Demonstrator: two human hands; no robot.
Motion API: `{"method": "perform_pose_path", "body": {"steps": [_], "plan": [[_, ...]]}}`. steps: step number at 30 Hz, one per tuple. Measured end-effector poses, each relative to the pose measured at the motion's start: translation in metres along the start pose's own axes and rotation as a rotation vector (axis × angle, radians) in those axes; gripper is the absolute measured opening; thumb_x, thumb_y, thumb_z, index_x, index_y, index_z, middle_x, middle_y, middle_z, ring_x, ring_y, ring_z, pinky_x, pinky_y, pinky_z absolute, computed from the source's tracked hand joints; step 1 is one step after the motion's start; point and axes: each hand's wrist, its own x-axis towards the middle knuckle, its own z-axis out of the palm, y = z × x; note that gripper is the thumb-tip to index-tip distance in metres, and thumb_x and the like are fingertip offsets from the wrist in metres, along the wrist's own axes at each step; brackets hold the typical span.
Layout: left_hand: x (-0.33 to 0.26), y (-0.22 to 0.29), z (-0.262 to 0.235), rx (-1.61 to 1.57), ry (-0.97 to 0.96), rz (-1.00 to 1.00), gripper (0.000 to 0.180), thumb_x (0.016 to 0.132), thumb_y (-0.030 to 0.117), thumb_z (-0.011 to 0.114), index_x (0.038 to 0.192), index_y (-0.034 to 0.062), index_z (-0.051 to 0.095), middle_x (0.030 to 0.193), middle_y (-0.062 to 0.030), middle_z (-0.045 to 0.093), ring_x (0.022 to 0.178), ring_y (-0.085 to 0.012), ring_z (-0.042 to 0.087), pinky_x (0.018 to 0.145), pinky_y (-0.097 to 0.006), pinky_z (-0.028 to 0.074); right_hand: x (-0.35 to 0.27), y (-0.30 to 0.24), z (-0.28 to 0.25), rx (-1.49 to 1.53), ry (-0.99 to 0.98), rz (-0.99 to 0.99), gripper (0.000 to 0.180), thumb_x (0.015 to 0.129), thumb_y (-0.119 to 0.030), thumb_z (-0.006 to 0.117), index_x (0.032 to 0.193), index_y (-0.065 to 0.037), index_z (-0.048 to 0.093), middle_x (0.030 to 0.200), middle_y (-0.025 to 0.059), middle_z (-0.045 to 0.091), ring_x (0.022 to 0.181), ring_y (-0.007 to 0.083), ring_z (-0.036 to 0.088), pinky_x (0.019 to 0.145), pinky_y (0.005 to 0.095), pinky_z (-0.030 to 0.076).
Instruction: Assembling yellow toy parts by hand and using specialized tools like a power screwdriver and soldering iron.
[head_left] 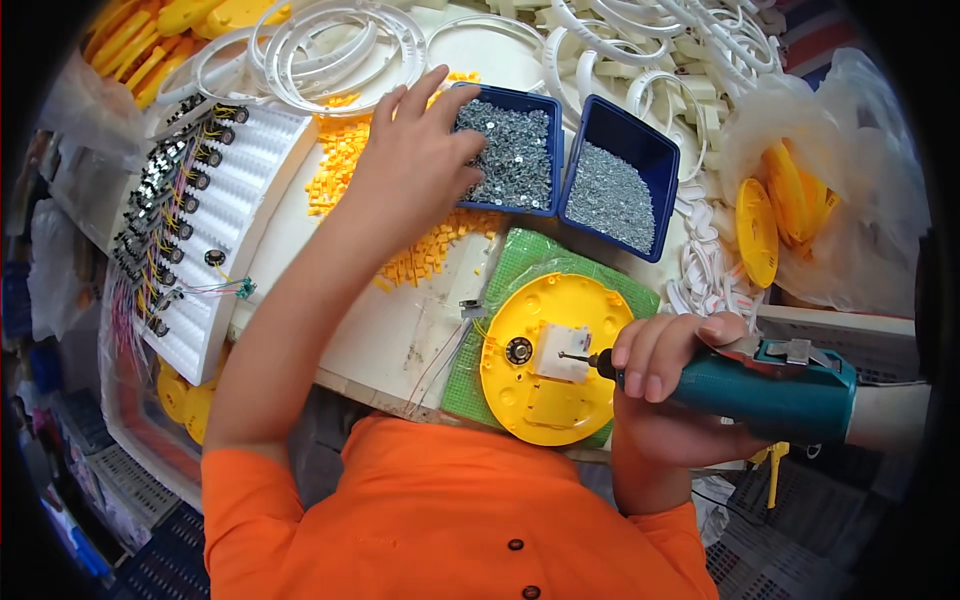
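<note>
My right hand (672, 372) grips a teal electric screwdriver (760, 388), its bit tip resting on a white block (562, 352) that sits on a round yellow plastic disc (545, 355). The disc lies on a green mat (520, 262). My left hand (420, 165) reaches forward, its fingertips in the left of two blue trays (508, 150), which is full of small silver screws. The second blue tray (620, 180) beside it also holds screws.
Small orange plastic pieces (345, 150) lie scattered on the white table. A white rack with wired parts (200, 220) stands at left. White plastic rings (330, 45) pile at the back. A clear bag of yellow discs (790, 210) sits at right.
</note>
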Motion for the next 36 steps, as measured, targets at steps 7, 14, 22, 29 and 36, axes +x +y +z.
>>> {"method": "perform_pose_path", "body": {"steps": [7, 14, 22, 29, 36], "plan": [[0.006, -0.003, 0.018, -0.065, 0.04, 0.082, 0.012, 0.084, 0.023, 0.078, 0.088, 0.0129, 0.074, 0.129, -0.0036, 0.064, 0.137, -0.0304, 0.047, 0.111, -0.05, 0.035, -0.004, 0.003, -0.007, -0.043, 0.013, -0.024, 0.084, 0.091, -0.077, 0.043, 0.133, -0.006, 0.056, 0.071, 0.0061, 0.058, 0.064, 0.0203, 0.054, 0.071, 0.0363, 0.046], [-0.017, 0.021, 0.0, -0.168, 0.066, 0.094, 0.011, 0.082, 0.02, 0.076, 0.088, 0.012, 0.071, 0.117, -0.0011, 0.067, 0.123, -0.0251, 0.056, 0.102, -0.045, 0.04, 0.004, 0.022, -0.005, 0.085, 0.027, 0.082, 0.09, 0.086, -0.08, 0.047, 0.135, -0.005, 0.056, 0.076, 0.0074, 0.061, 0.07, 0.0216, 0.057, 0.075, 0.0378, 0.047], [-0.099, 0.078, -0.036, -0.441, -0.198, 0.238, 0.018, 0.082, 0.023, 0.079, 0.089, 0.0146, 0.065, 0.113, -0.0007, 0.07, 0.118, -0.0205, 0.062, 0.104, -0.045, 0.042, -0.001, 0.033, -0.007, 0.2, -0.059, 0.145, 0.071, 0.098, -0.061, 0.04, 0.134, -0.002, 0.055, 0.085, 0.0193, 0.064, 0.081, 0.0291, 0.059, 0.083, 0.0423, 0.048], [-0.12, 0.093, -0.023, -0.379, -0.204, 0.272, 0.022, 0.085, 0.034, 0.076, 0.083, 0.0157, 0.063, 0.119, 0.0005, 0.072, 0.123, -0.0156, 0.061, 0.11, -0.046, 0.039, 0.001, 0.035, 0.001, 0.071, 0.01, 0.172, 0.088, 0.087, -0.077, 0.05, 0.137, -0.004, 0.054, 0.079, 0.0075, 0.06, 0.072, 0.0216, 0.056, 0.077, 0.038, 0.046], [-0.121, 0.089, -0.019, -0.405, -0.187, 0.262, 0.021, 0.085, 0.032, 0.076, 0.083, 0.0151, 0.064, 0.118, 0.0007, 0.073, 0.122, -0.015, 0.062, 0.109, -0.046, 0.039, 0.003, 0.041, -0.002, 0.052, -0.037, 0.148, 0.088, 0.087, -0.077, 0.048, 0.135, -0.003, 0.054, 0.078, 0.0082, 0.06, 0.071, 0.0218, 0.056, 0.075, 0.0389, 0.046]]}}
